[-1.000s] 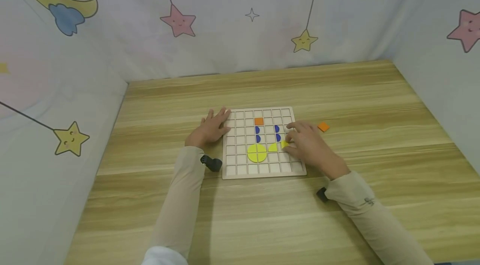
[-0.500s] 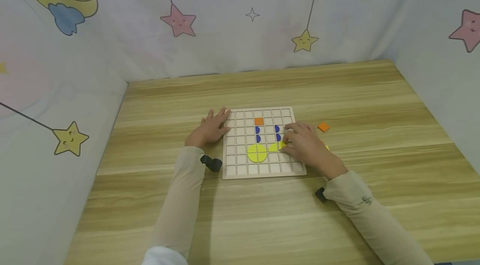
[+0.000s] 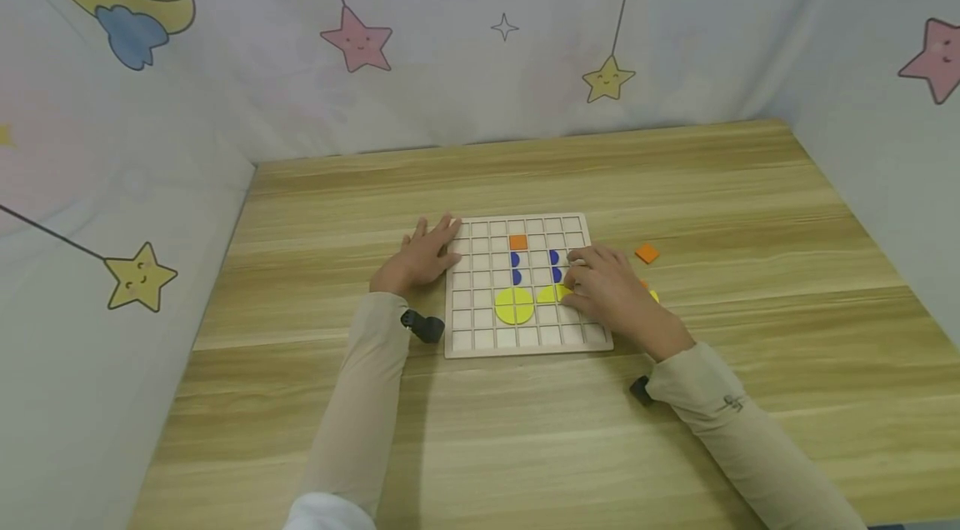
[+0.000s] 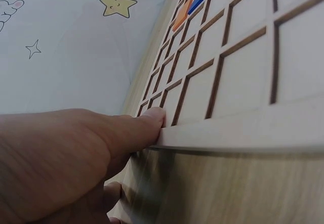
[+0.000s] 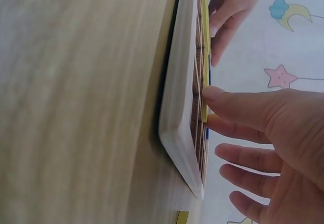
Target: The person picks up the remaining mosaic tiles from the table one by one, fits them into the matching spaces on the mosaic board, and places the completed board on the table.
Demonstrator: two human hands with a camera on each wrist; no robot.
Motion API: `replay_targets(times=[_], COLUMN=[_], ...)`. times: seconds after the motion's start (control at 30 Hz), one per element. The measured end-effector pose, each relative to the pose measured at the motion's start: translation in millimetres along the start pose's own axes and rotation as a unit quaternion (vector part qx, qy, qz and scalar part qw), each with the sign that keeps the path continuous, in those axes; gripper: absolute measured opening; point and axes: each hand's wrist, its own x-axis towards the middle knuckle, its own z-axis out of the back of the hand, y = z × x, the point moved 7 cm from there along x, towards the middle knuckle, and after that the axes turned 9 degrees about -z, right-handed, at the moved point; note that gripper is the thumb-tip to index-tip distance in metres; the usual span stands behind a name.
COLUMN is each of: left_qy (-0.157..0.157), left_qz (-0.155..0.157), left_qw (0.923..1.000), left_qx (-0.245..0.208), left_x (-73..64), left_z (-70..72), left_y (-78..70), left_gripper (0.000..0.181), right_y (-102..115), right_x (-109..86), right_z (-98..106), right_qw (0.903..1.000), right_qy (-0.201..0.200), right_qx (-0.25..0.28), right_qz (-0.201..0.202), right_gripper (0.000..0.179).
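Observation:
A wooden grid board (image 3: 483, 338) lies on the table. My left hand (image 3: 422, 257) rests at its left edge, with the thumb (image 4: 149, 123) on the frame in the left wrist view. My right hand (image 3: 611, 290) is over the board's right side; its thumb and index finger pinch a yellow quarter-circle piece (image 3: 562, 293), partly covered by the fingertips. That piece lies beside another yellow quarter (image 3: 546, 295). In the right wrist view the yellow edge (image 5: 205, 108) shows between thumb and index finger. Yellow quarters form a circle (image 3: 506, 313). Several blue half-circles (image 3: 555, 257) and an orange square (image 3: 518, 242) sit in cells.
A loose orange square (image 3: 647, 253) lies right of the board. Behind the right hand, a yellow piece (image 3: 655, 296) is mostly hidden. The wooden table (image 3: 525, 447) meets a white cloth backdrop (image 3: 450, 88) printed with stars.
The right hand has shifted slightly left with the yellow quarter-circle, which now lies flatter against its neighbour. Yellow behind the hand has come into view. The left hand has stayed put.

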Motion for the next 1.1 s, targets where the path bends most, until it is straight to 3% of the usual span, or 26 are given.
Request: replay_targets(times=[0.6, 0.83, 1.1], left_qy=[0.002, -0.001, 0.000], left_qz=[0.000, -0.002, -0.001], left_qw=[1.0000, 1.0000, 1.0000], left_qx=[-0.003, -0.002, -0.003], left_x=[0.1, 0.4, -0.4], left_z=[0.4, 0.6, 0.3], left_y=[-0.2, -0.3, 0.1], left_gripper=[0.063, 0.063, 0.063], right_y=[1, -15, -29], right_x=[-1.5, -0.7, -5.5], right_z=[8, 19, 38], right_qw=[0.9998, 0.9995, 0.9988], right_qy=[-0.008, -0.003, -0.040], right_qx=[0.007, 0.032, 0.030], right_qz=[0.018, -0.007, 0.004], right_gripper=[0.014, 0.015, 0.011])
